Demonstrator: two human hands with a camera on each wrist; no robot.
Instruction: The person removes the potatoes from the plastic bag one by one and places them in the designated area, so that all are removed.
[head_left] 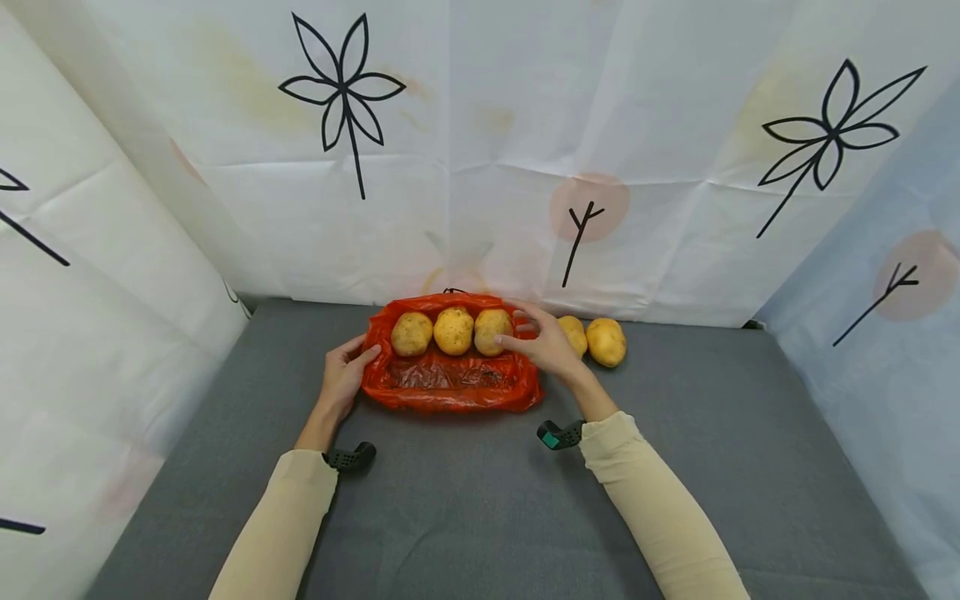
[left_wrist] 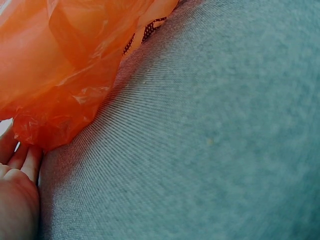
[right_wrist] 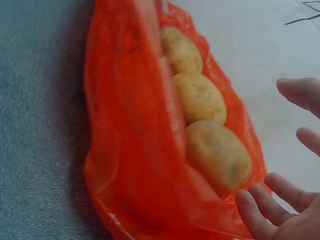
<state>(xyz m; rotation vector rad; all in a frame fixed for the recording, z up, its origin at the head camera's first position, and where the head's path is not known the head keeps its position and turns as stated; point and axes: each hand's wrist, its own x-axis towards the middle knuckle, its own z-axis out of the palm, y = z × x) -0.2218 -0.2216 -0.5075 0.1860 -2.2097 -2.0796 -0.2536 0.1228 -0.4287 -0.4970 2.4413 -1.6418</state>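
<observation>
Only the head view shows the whole red bag (head_left: 453, 400). It lies between the left hand (head_left: 342, 379), pinching its edge, and the right hand (head_left: 547, 343), fingers spread by three bagged potatoes (head_left: 453, 333); two loose potatoes (head_left: 606, 342) sit beyond.

Tabletop booth (head_left: 105, 275) w/ grey cloth-topped tbl (head_left: 465, 517) & white plant-print sheets (head_left: 487, 108) on L, R & far sides

A creased white sheet (head_left: 517, 108) hangs behind, printed with black line-drawn flowers (head_left: 342, 87) and a twig on a pinkish disc (head_left: 606, 196). Similar sheets flank both sides, the right one (head_left: 885, 408) bluish, around a grey cloth-covered surface (head_left: 465, 517). The light is soft.
</observation>
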